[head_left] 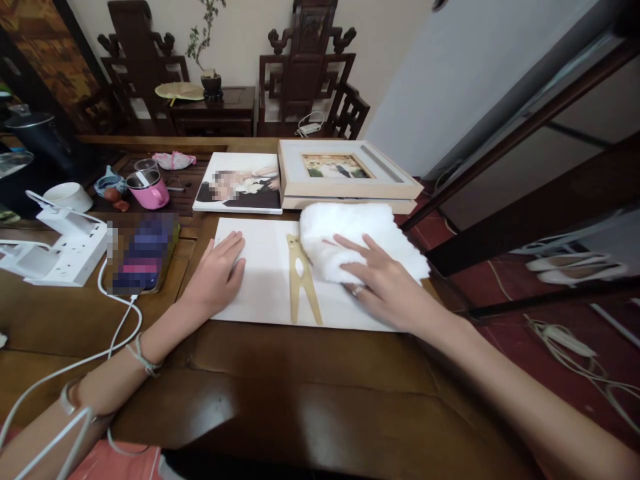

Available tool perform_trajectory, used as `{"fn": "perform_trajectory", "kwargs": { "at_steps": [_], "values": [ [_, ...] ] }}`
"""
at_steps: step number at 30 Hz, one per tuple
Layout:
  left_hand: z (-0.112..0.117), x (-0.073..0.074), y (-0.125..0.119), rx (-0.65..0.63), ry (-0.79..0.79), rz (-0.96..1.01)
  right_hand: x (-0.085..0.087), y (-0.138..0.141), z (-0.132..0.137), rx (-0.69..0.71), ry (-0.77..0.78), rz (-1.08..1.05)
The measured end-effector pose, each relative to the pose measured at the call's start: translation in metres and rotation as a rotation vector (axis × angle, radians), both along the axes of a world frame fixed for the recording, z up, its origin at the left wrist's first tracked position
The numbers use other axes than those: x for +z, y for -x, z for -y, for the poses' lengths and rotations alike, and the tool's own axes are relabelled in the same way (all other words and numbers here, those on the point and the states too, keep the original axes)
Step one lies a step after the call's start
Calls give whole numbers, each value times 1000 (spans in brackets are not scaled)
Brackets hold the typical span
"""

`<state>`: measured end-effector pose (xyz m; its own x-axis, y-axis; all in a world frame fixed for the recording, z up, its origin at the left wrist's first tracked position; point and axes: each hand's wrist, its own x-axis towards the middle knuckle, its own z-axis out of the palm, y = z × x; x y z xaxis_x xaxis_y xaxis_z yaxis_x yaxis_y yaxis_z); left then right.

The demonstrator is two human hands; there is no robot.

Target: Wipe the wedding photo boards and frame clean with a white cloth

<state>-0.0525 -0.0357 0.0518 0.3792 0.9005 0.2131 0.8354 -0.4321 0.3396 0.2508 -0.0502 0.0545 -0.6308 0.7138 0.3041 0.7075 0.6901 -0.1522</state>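
A white board [260,293] lies flat on the dark wooden table. It bears a gold shape like a clothes peg [305,290], with two legs pointing towards me. My left hand [216,277] rests on the board's left side, fingers stretched out and holding nothing. On the right part of the board is a white fluffy cloth [325,230], which covers the board's far right corner. My right hand [383,280] lies across this cloth with its fingers spread, and a ring shows on one finger. The palm side of both hands is hidden.
Behind the board are a photo panel [240,203] and stacked wooden frames [345,190]. To the left are a phone [145,257] on a charging cable, a white power strip [75,257] and a pink mug [149,193]. The table's right edge drops to a red floor.
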Motion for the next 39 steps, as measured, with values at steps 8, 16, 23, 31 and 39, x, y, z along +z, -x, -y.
{"fn": "perform_trajectory", "kwargs": {
  "at_steps": [8, 16, 23, 31, 39],
  "values": [
    [-6, 12, 12, 3, -11, 8, 43, -8, 89, 142, 92, -42],
    [2, 5, 5, 13, 3, -7, 21, -10, 28, 7, 195, -68],
    [1, -3, -4, 13, 5, -2, 0, 49, -21, -140, 69, -122],
    [-6, 11, -3, 3, -1, -13, 35, 61, 72, 225, 207, -72],
    [-1, 10, 0, 0, -4, -19, 43, 52, 33, 284, 283, -15]
  ]
}}
